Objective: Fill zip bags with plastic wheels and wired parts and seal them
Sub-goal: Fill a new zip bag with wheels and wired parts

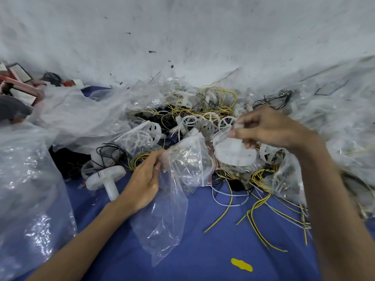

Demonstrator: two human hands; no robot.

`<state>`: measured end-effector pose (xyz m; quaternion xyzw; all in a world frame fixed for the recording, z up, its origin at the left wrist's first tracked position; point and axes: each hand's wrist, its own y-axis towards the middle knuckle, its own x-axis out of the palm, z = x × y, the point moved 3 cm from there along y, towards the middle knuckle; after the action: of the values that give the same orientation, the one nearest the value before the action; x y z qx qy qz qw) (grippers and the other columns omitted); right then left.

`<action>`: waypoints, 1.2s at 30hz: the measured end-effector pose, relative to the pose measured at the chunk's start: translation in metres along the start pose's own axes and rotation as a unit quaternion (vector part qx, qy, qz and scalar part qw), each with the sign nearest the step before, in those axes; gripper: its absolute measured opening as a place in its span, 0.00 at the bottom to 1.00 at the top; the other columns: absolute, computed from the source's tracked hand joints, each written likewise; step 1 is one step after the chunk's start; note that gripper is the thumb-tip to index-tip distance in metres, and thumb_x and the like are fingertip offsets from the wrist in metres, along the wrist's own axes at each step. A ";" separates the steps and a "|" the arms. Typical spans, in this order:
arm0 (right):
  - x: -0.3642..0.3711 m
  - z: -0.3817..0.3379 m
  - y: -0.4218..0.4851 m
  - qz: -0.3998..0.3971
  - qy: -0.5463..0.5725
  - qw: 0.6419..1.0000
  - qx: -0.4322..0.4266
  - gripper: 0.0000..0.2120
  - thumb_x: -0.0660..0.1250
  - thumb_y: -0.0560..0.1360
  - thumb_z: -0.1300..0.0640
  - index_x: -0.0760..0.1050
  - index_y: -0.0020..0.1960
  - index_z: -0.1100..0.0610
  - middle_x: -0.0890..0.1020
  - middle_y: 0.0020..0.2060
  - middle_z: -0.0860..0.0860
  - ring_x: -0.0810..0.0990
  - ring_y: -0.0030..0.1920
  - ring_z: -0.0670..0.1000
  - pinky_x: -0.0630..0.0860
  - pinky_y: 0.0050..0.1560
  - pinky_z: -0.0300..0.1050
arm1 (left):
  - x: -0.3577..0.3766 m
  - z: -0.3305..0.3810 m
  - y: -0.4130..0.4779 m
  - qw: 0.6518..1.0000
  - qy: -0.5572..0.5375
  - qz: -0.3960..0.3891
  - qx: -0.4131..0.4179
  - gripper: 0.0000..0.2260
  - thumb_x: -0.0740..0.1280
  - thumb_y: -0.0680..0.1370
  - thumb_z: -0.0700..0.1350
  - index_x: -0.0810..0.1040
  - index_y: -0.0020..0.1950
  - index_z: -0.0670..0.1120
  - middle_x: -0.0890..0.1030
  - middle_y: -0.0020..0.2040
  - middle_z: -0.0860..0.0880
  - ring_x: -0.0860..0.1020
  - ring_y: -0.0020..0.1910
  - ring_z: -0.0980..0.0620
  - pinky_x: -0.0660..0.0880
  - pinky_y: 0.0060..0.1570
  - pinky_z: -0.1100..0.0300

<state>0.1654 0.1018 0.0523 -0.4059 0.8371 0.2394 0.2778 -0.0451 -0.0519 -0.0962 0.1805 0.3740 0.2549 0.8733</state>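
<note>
Your zip bag [174, 199] is thin, limp and slick, so it is best taken near its mouth. Your left hand [144, 181] pinches its edge there, with the wrist low. The plastic wheel [233, 154] hangs just right of the bag. It looks light and rigid and is likely easiest carried by its stem. Your right hand [269, 128] grips that stem from above, fingers curled. Tangled wires [213, 102] lie behind the bag.

The left hand [145, 179] lay low with its forearm reaching forward, fingers [155, 159] pinching the zip bag [182, 165]; the right hand [269, 128], set higher, gripped a plastic wheel [233, 154].
</note>
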 end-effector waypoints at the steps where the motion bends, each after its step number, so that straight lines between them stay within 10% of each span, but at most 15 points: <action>1: 0.007 -0.003 0.001 -0.025 -0.021 0.999 -0.001 0.08 0.72 0.69 0.53 0.80 0.35 0.56 0.79 0.24 0.51 0.78 0.26 0.43 0.71 0.27 0.31 | 0.000 0.000 0.000 1.000 0.004 0.001 0.004 0.17 0.51 0.79 0.45 0.67 0.67 0.52 0.76 0.59 0.55 0.74 0.59 0.58 0.69 0.60 0.59; 5: 0.037 -0.005 0.007 -0.135 0.017 0.991 0.014 0.07 0.67 0.75 0.54 0.79 0.43 0.57 0.77 0.25 0.46 0.76 0.27 0.43 0.72 0.29 0.33 | 0.000 0.003 -0.001 0.999 0.026 -0.007 0.029 0.16 0.52 0.80 0.45 0.65 0.65 0.61 0.73 0.57 0.69 0.72 0.58 0.67 0.67 0.56 0.72; 9: 0.053 0.002 0.012 -0.186 0.016 0.981 0.055 0.17 0.62 0.77 0.55 0.70 0.65 0.57 0.75 0.31 0.48 0.73 0.27 0.41 0.71 0.28 0.33 | -0.003 0.012 0.000 0.999 0.002 -0.020 0.043 0.12 0.54 0.81 0.43 0.70 0.57 0.60 0.76 0.51 0.61 0.75 0.51 0.60 0.70 0.49 0.65; 14: 0.058 0.000 0.016 -0.178 -0.038 0.982 0.048 0.20 0.65 0.75 0.50 0.76 0.55 0.68 0.78 0.35 0.56 0.74 0.32 0.48 0.70 0.28 0.31 | -0.013 0.043 0.015 0.978 -0.206 -0.029 -0.006 0.25 0.50 0.78 0.57 0.79 0.59 0.44 0.81 0.57 0.52 0.76 0.60 0.53 0.69 0.60 0.58; 19: 0.057 -0.009 0.017 -0.142 0.023 0.990 0.005 0.07 0.66 0.75 0.62 0.79 0.39 0.60 0.76 0.26 0.47 0.74 0.25 0.40 0.70 0.27 0.30 | -0.017 0.098 0.053 0.986 -0.121 -0.099 0.062 0.21 0.58 0.76 0.57 0.75 0.64 0.49 0.75 0.63 0.53 0.72 0.64 0.57 0.66 0.64 0.53; 26: 0.048 -0.010 0.015 -0.149 0.100 0.984 -0.018 0.04 0.68 0.72 0.67 0.76 0.39 0.62 0.80 0.27 0.47 0.79 0.29 0.41 0.75 0.33 0.31 | -0.014 0.120 0.083 0.966 -0.018 -0.246 0.082 0.07 0.67 0.70 0.53 0.75 0.45 0.53 0.70 0.57 0.56 0.68 0.62 0.56 0.62 0.67 0.48; 36: 0.051 -0.011 0.016 -0.142 0.010 0.990 -0.024 0.08 0.70 0.72 0.63 0.78 0.41 0.69 0.74 0.27 0.44 0.71 0.26 0.38 0.67 0.30 0.28 | -0.012 0.112 0.085 0.974 -0.053 -0.197 0.100 0.05 0.70 0.73 0.47 0.76 0.42 0.46 0.73 0.51 0.53 0.73 0.55 0.54 0.68 0.62 0.47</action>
<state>0.1234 0.0757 0.0292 -0.5296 0.7676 0.2138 0.2909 0.0049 -0.0047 0.0267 0.2029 0.3789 0.0296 0.9024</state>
